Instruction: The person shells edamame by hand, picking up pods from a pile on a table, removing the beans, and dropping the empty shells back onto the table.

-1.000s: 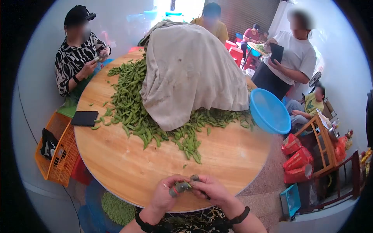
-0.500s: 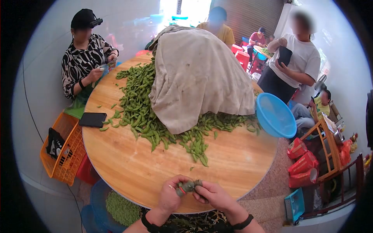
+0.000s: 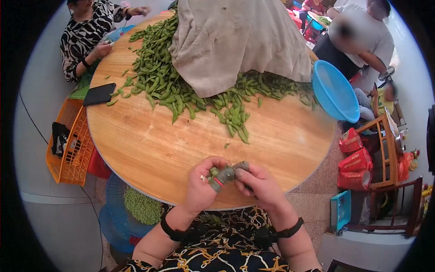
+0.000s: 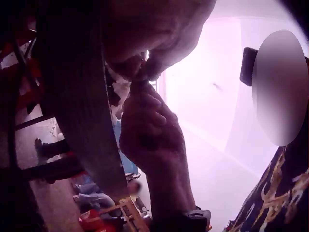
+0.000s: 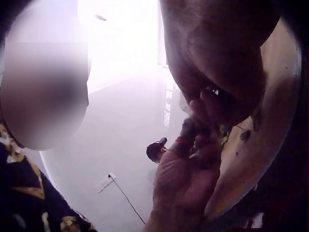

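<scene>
Over the table's near edge the left hand (image 3: 201, 186) curls round green pods (image 3: 213, 172); a grey-green cover with a red band (image 3: 218, 181) wraps its thumb. Touching it from the right, the right hand (image 3: 263, 186) pinches at the pods with curled fingers, one in a dark grey-green cover (image 3: 242, 166). The pinched part is mostly hidden. In the left wrist view the left hand (image 4: 157, 34) meets the right hand (image 4: 152, 128) in shadow. The right wrist view has the right hand (image 5: 217, 53) above the left hand (image 5: 183, 183).
Beyond the hands, a pod heap (image 3: 158, 68) lies partly under a grey cloth (image 3: 240, 41) on the round table (image 3: 145, 149). A phone (image 3: 99, 94) lies left, a blue basket (image 3: 335, 90) right. Shelled beans (image 3: 141, 206) sit below the table; people are around it.
The head view has tilted down, so the table and heap appear higher. Both hands remain together at the pods. The person at left has stretched out one hand; the person in white has leaned over.
</scene>
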Motion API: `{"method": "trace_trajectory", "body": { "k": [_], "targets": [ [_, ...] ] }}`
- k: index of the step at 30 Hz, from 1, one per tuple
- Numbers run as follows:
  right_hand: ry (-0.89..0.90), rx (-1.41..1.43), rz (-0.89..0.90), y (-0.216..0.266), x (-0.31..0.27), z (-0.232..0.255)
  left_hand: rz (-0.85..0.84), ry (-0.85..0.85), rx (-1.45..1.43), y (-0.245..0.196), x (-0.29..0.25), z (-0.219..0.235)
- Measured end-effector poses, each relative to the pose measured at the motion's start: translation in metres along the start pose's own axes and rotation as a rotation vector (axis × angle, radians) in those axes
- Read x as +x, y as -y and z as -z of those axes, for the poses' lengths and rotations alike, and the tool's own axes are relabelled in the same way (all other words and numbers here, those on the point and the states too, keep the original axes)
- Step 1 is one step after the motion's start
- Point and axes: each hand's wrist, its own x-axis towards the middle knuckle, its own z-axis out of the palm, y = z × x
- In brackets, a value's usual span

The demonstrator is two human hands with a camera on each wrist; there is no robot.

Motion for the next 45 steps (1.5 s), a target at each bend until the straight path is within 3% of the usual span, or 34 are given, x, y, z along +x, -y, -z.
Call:
{"method": "trace_trajectory", "body": {
  "k": [1,2,4,5,7,8,10,14,16,17,19,20,22,23,25,26,28,29,34,41,45],
  "targets": [
    [0.049,0.208,-0.096,0.001,0.001,0.003,-0.025,-0.035,-0.086,-0.001,-0.001,-0.001],
    [0.051,0.207,-0.099,0.004,0.003,0.005,-0.023,-0.038,-0.087,-0.003,-0.001,0.0],
    [-0.031,-0.181,-0.028,0.01,0.009,0.009,0.017,-0.041,-0.011,-0.008,0.001,0.002],
    [-0.03,-0.18,-0.031,0.013,0.017,0.014,0.02,-0.042,-0.012,-0.005,0.003,0.004],
    [-0.463,-1.093,0.471,0.017,0.037,0.023,-0.026,0.096,0.159,0.003,0.005,0.007],
    [-0.462,-1.089,0.464,0.018,0.041,0.023,-0.019,0.098,0.161,0.0,0.004,0.005],
    [-0.486,-1.329,0.344,0.021,0.046,0.02,0.263,0.278,-0.058,-0.009,0.001,-0.002],
    [-0.516,-1.418,0.301,0.016,0.053,0.022,0.164,0.241,-0.024,0.002,0.001,-0.001],
    [-0.498,-1.246,0.405,0.013,0.048,0.027,-0.061,0.164,0.164,0.001,0.004,0.001],
    [-0.494,-1.246,0.409,0.013,0.043,0.03,-0.062,0.16,0.165,-0.002,0.004,0.0],
    [-0.257,-0.621,0.157,0.013,0.029,0.031,-0.024,0.003,0.136,-0.01,0.002,-0.004],
    [-0.255,-0.62,0.155,0.014,0.021,0.026,-0.021,0.001,0.136,-0.009,0.002,-0.004],
    [-0.106,-0.306,-0.018,0.021,0.007,0.014,-0.103,0.055,0.255,-0.007,0.003,-0.005],
    [-0.064,-0.263,-0.007,0.022,0.003,0.01,-0.104,0.059,0.255,-0.003,0.005,-0.005],
    [-0.075,-0.155,0.01,0.018,0.0,0.006,0.04,0.045,-0.116,0.005,0.005,0.0],
    [-0.082,-0.049,0.027,0.015,-0.001,0.003,0.047,0.04,-0.111,0.004,0.004,0.003],
    [-0.09,0.009,0.053,0.014,-0.002,-0.001,0.205,-0.001,-0.492,0.003,0.002,0.008],
    [-0.107,0.061,0.083,0.013,-0.003,-0.003,0.211,-0.007,-0.488,0.002,0.002,0.007],
    [0.055,0.066,-0.042,0.011,-0.01,-0.01,0.02,-0.1,-0.348,0.008,0.004,0.0],
    [0.174,0.152,-0.09,0.009,-0.009,-0.008,0.065,-0.089,-0.208,0.004,0.001,0.005],
    [0.169,0.215,-0.136,0.009,-0.007,-0.008,-0.02,-0.141,-0.021,0.002,0.001,0.003]
  ]
}}
